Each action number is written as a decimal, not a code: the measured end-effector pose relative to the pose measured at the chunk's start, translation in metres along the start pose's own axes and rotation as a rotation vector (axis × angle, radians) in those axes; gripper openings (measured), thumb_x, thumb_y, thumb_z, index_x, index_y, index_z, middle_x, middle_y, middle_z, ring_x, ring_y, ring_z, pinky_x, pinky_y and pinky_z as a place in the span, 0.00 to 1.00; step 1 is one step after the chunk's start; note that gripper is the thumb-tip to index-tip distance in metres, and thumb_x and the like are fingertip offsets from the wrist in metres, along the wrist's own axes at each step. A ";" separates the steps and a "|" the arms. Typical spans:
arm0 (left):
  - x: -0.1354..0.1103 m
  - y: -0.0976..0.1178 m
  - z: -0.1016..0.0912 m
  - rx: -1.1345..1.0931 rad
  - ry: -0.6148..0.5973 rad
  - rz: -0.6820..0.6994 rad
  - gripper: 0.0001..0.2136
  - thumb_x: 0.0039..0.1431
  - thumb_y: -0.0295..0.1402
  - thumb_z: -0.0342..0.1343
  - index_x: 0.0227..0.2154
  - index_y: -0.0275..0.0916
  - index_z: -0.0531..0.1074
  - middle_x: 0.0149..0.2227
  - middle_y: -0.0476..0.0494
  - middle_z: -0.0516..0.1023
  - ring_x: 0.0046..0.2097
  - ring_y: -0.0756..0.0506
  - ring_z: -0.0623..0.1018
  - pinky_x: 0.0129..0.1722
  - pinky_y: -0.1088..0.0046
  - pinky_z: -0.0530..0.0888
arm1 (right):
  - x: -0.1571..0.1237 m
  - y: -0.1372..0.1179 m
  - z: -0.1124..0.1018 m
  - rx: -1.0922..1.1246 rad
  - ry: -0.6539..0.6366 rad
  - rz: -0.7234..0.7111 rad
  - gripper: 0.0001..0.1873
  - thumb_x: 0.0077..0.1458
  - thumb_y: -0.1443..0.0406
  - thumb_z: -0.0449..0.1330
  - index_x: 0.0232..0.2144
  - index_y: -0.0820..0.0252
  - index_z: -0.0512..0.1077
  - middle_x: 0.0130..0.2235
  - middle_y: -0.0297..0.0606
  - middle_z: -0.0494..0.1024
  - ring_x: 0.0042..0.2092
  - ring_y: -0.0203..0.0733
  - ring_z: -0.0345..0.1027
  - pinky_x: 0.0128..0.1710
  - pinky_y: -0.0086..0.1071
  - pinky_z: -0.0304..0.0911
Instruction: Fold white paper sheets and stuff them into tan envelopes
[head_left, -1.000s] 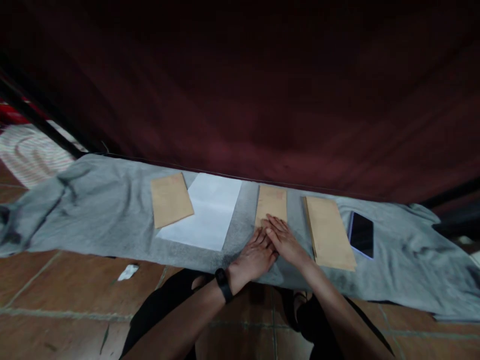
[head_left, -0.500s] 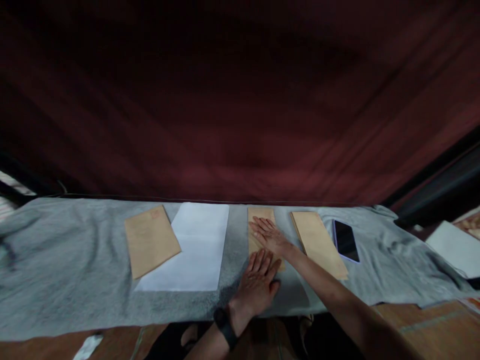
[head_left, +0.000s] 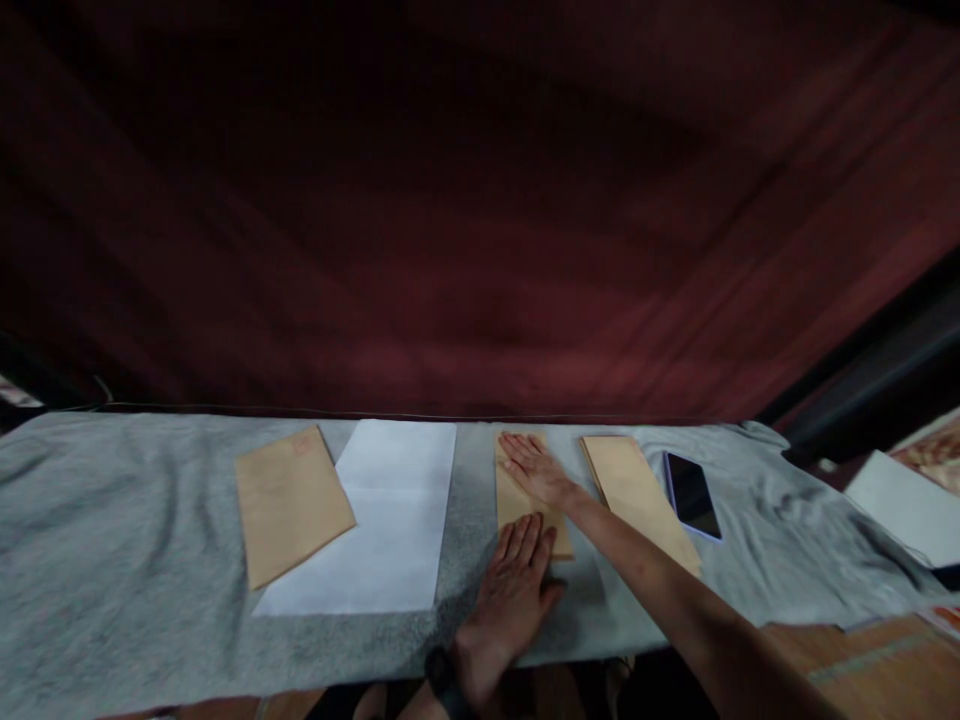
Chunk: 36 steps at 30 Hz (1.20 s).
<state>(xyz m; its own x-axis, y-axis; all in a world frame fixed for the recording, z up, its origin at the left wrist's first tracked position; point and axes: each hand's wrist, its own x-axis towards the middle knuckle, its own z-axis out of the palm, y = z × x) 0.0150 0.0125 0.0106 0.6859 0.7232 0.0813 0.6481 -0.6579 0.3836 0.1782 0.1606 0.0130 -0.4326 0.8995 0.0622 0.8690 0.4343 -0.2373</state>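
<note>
A brown paper envelope (head_left: 510, 500) lies lengthwise on the grey cloth before me, partly covered by both hands. My left hand (head_left: 516, 585), with a dark band at the wrist, rests flat over its near end, fingers stretched out. Flat on the far half lies my right hand (head_left: 536, 470), fingers extended. Neither hand grips anything. To the right, a stack of brown envelopes (head_left: 637, 495) lies under the line of my right forearm. Left of my hands are white sheets of paper (head_left: 397, 530), overlapped at one side by a wider brown envelope (head_left: 289, 505) with a faint red mark.
A phone (head_left: 691, 493) with a dark screen lies right of the envelope stack. The grey cloth (head_left: 150, 520) covers the long surface and is wrinkled at both ends. Behind it hangs a dark red curtain (head_left: 480, 250). A white flat object (head_left: 907, 510) is at far right.
The view has tilted slightly, so the table items sit lower. My right hand stays on the envelope's far end; my left hand remains flat near its close end.
</note>
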 end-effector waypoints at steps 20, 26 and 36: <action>-0.001 0.006 -0.018 -0.006 0.014 -0.008 0.24 0.69 0.40 0.46 0.65 0.37 0.62 0.68 0.36 0.62 0.70 0.39 0.58 0.69 0.53 0.57 | -0.075 -0.036 -0.016 0.263 -0.203 -0.101 0.30 0.72 0.52 0.32 0.70 0.51 0.49 0.72 0.34 0.48 0.72 0.38 0.37 0.71 0.42 0.35; -0.001 0.006 -0.021 -0.017 -0.028 -0.021 0.25 0.69 0.41 0.44 0.67 0.40 0.58 0.70 0.41 0.57 0.70 0.40 0.56 0.69 0.55 0.56 | -0.034 -0.005 -0.010 0.028 -0.045 -0.008 0.29 0.72 0.54 0.36 0.70 0.54 0.51 0.72 0.39 0.48 0.72 0.42 0.39 0.70 0.47 0.38; 0.000 0.001 -0.027 -0.047 -0.033 0.021 0.23 0.69 0.32 0.43 0.65 0.39 0.61 0.68 0.40 0.60 0.69 0.43 0.59 0.68 0.58 0.58 | -0.035 -0.004 0.005 -0.014 0.023 0.054 0.31 0.72 0.55 0.36 0.71 0.60 0.47 0.72 0.44 0.48 0.72 0.44 0.39 0.70 0.47 0.39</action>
<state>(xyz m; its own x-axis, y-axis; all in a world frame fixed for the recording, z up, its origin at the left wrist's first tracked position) 0.0068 0.0172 0.0362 0.7106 0.7011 0.0595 0.6177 -0.6620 0.4245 0.1885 0.1273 0.0071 -0.3798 0.9222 0.0723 0.8941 0.3860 -0.2273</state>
